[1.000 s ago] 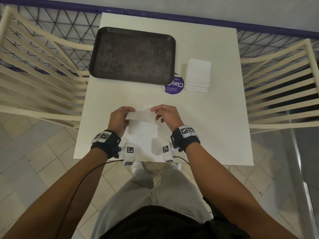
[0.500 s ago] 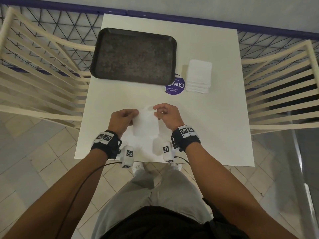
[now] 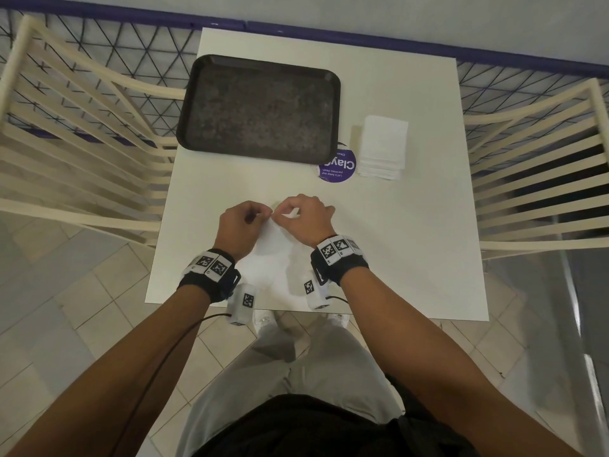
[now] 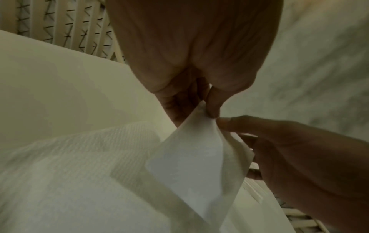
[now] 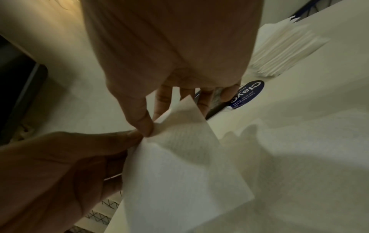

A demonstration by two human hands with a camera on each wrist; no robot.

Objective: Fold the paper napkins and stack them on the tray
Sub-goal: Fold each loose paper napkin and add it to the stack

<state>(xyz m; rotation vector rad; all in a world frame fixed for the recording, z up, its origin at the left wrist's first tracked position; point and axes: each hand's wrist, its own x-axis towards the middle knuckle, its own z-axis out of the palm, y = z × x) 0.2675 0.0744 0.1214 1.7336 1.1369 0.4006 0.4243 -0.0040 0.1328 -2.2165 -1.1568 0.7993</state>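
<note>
Both hands meet over the near middle of the surface, each pinching the same white paper napkin. The left hand has its thumb and curled fingers closed on the napkin's upper corner; the left wrist view shows that thumb pressed onto the top point of the folded sheet. The right hand has its grip on the same corner from the other side, thumb and forefinger nipped together, the remaining fingers loosely extended behind the paper. The two thumbs nearly touch.

The napkin is thin, soft tissue with a fine ribbed embossing. Its raised part forms a pointed, triangular flap, smooth on the inner face, while the lower part drapes down and lies on the surface below the wrists.

Farther out, a flat round purple sticker with white lettering lies on the matte, pale cream, square surface. Just right of it sits a neat pile of white napkins, rectangular, its layered edges showing. Left of the sticker and overlapping its edge is the tray, a dark rectangle with rounded corners, a raised rim and a speckled, worn-looking bed; nothing lies on it.

Cream slatted chairs flank the surface, and the floor is pale tile.
</note>
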